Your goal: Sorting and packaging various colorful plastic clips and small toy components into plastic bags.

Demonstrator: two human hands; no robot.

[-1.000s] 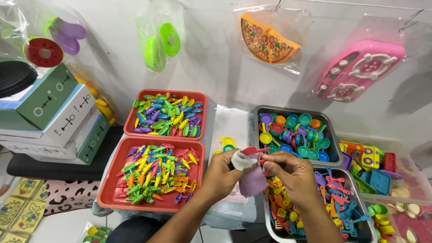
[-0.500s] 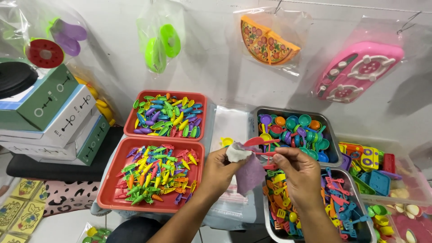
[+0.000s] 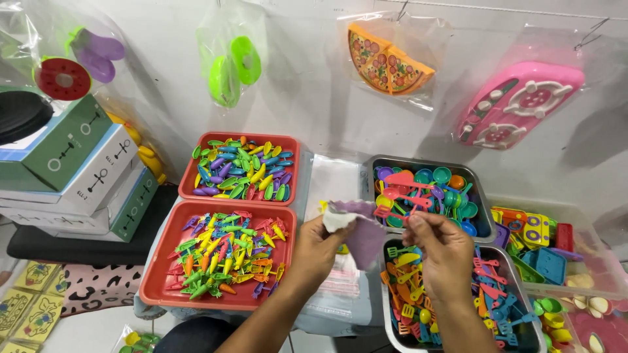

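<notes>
My left hand (image 3: 319,248) grips a small purple toy plate (image 3: 362,230) with a white piece on its near side, raised in front of a stack of clear plastic bags (image 3: 332,186). My right hand (image 3: 439,252) pinches several small red and pink toy utensils (image 3: 400,196) and holds them beside the plate, above a metal tray of coloured toy cutlery (image 3: 487,330). A second metal tray (image 3: 418,165) behind it holds round toy dishes and spoons.
Two red trays of small coloured toy vegetables stand left, one far (image 3: 293,167) and one near (image 3: 163,291). Boxes (image 3: 78,176) are stacked at far left. Clear bins of toy parts (image 3: 585,261) sit right. Bagged toys hang on the wall: a pizza (image 3: 387,60), a pink stove (image 3: 517,104).
Both hands have stayed close together. The right hand has lifted red and pink utensils from the tray up beside the purple plate held in the left hand.
</notes>
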